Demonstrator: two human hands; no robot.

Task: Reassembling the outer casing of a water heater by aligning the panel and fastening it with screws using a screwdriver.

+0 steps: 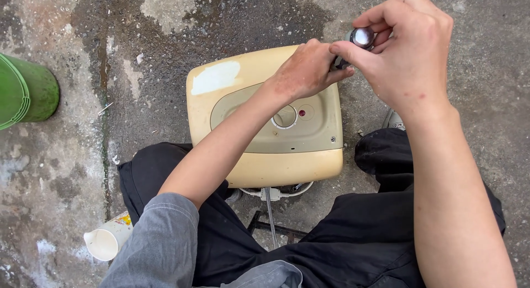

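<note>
A yellowed cream box-shaped appliance (287,166) with a beige front panel, a round dial opening and a small red light stands on the concrete between my knees. My left hand (303,72) rests over its far top edge, fingers curled around a dark part there. My right hand (406,51) is above the far right corner, thumb and fingers pinching a shiny round metal knob (362,37). The piece under the knob is hidden by both hands.
A green bucket (27,92) stands at the left edge. A white plastic jug (106,241) lies by my left thigh. A grey cable and a dark metal frame (273,227) sit under the appliance's near side. Wet, stained concrete (138,34) surrounds everything.
</note>
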